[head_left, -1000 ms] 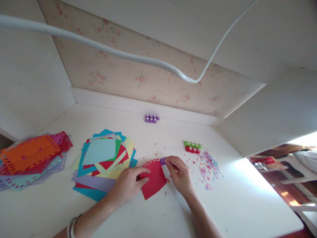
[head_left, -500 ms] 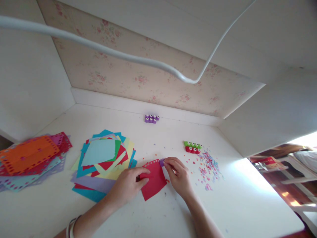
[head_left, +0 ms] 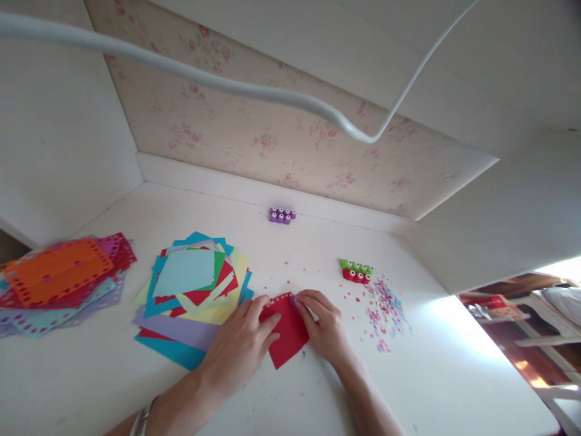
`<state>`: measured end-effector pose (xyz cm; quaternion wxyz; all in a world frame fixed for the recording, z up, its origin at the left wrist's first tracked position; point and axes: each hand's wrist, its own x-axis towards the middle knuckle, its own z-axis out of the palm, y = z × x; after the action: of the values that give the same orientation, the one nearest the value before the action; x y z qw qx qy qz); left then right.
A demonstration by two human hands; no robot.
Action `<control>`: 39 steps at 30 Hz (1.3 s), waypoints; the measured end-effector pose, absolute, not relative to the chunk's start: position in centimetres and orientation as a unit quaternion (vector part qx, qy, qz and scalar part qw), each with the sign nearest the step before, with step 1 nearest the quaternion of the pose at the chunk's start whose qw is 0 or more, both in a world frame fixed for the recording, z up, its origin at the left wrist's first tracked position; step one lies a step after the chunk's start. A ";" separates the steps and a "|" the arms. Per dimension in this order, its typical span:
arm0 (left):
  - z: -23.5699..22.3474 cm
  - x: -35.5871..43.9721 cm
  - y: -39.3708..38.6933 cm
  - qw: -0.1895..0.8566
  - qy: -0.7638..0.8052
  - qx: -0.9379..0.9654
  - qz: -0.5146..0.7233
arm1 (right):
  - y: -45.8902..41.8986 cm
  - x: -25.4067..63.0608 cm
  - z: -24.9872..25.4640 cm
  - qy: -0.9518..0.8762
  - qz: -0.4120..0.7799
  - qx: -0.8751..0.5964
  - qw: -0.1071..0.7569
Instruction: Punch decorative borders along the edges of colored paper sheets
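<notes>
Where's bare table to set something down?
Bare table: right of the confetti, and between the purple punches and green punches. Crowded: at the red sheet, between left hand and right hand; then leftward, at paper stack and punched sheets.

No text, label, brand or number was legible; the small purple blocks with round white tops (head_left: 281, 218) showed dark marks too small to read.

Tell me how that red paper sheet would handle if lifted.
The red paper sheet is probably light and bendable, since it looks thin and flat. It might tear more easily along the far edge, where small holes show.
</notes>
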<state>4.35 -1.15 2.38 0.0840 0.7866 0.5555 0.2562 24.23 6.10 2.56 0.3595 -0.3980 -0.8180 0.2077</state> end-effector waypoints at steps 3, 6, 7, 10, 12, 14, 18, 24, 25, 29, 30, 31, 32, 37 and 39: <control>2.6 4.3 -1.2 0.062 0.543 0.802 0.241 | 6.0 24.4 2.4 -0.820 0.201 -0.406 0.350; 2.4 4.3 -1.3 0.079 0.526 0.812 0.240 | 6.0 24.4 2.2 -0.819 0.203 -0.409 0.347; 2.3 4.4 -1.3 0.083 0.525 0.812 0.242 | 6.0 24.4 2.2 -0.818 0.203 -0.410 0.347; 2.0 4.5 -1.3 0.092 0.524 0.808 0.251 | 6.1 24.3 2.1 -0.816 0.203 -0.414 0.349; 2.0 4.5 -1.4 0.098 0.523 0.807 0.254 | 6.2 24.2 2.0 -0.814 0.203 -0.417 0.350; 2.0 4.6 -1.4 0.106 0.524 0.806 0.255 | 6.1 24.2 2.0 -0.814 0.203 -0.418 0.349; 2.1 4.7 -1.5 0.110 0.527 0.803 0.257 | 6.0 24.2 2.0 -0.816 0.198 -0.416 0.349; 2.0 4.7 -1.5 0.107 0.526 0.803 0.260 | 5.9 24.1 2.1 -0.820 0.196 -0.413 0.344; 2.0 4.7 -1.5 0.105 0.526 0.802 0.262 | 5.9 24.1 2.1 -0.820 0.198 -0.414 0.342; 2.1 4.7 -1.5 0.096 0.524 0.802 0.270 | 5.9 24.1 2.7 -0.820 0.216 -0.419 0.324; 2.1 4.7 -1.5 0.095 0.524 0.803 0.269 | 5.9 24.0 2.9 -0.822 0.221 -0.417 0.320; 2.2 4.7 -1.5 0.095 0.523 0.804 0.266 | 5.9 24.0 3.2 -0.822 0.225 -0.414 0.319; 2.3 4.7 -1.5 0.096 0.523 0.805 0.263 | 5.9 23.9 3.3 -0.822 0.229 -0.410 0.320; 2.4 4.7 -1.6 0.096 0.524 0.805 0.261 | 6.1 23.5 3.6 -0.814 0.250 -0.406 0.333; 2.4 4.8 -1.6 0.094 0.525 0.805 0.261 | 6.2 23.4 3.5 -0.811 0.254 -0.410 0.332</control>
<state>4.75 -1.65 2.38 0.0936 0.8047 0.5251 0.2608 23.45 6.19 3.45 0.3316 -0.4096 -0.8111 0.2536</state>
